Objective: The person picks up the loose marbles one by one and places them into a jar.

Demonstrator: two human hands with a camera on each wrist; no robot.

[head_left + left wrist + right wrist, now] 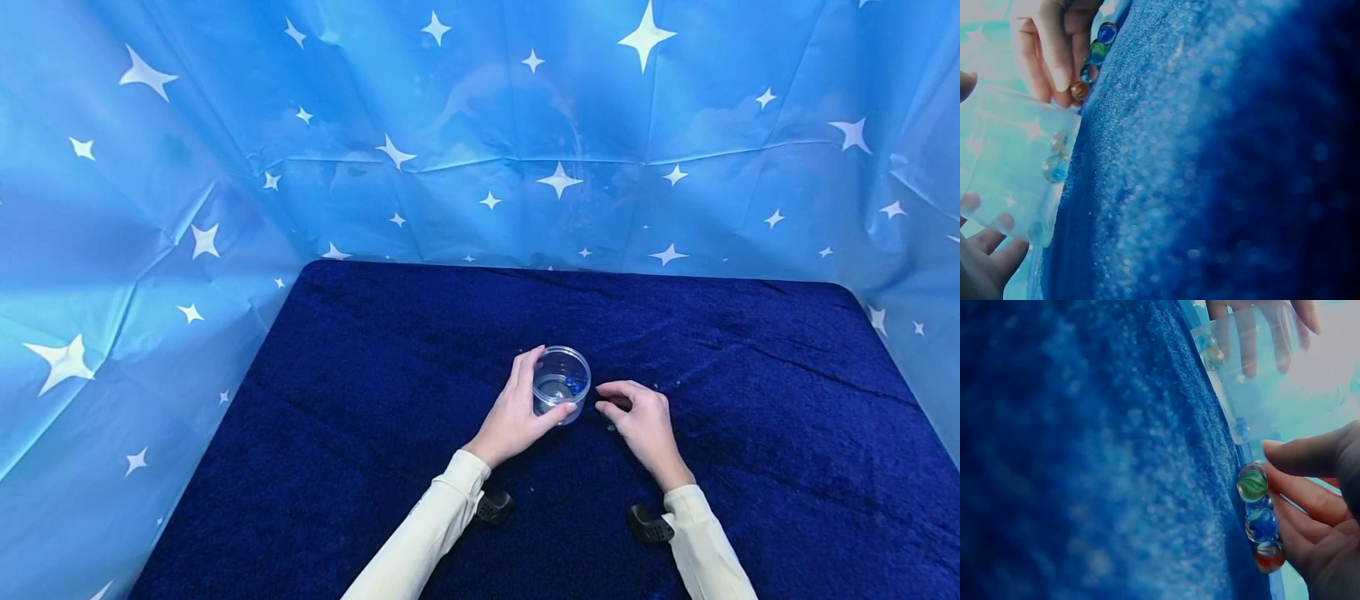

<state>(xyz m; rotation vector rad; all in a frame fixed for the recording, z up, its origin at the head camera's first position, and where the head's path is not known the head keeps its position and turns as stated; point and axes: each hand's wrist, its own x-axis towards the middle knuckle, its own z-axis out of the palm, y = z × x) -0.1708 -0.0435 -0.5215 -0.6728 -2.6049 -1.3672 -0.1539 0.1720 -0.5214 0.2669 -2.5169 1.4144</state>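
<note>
My left hand grips a clear, open-topped plastic jar, fingers along its far left side and thumb at the near rim. Inside, several glass marbles lie on the bottom, blue ones showing from above. Just right of the jar is my right hand, its thumb and forefinger bent toward each other with a gap between the tips. Beside those fingers in the right wrist view, a green-swirled marble, a blue marble and an orange marble line up on the cloth.
Dark blue plush cloth covers the table. A blue curtain with white stars hangs behind and at both sides. Small dark specks lie beyond the right hand. Black wrist devices sit at both cuffs.
</note>
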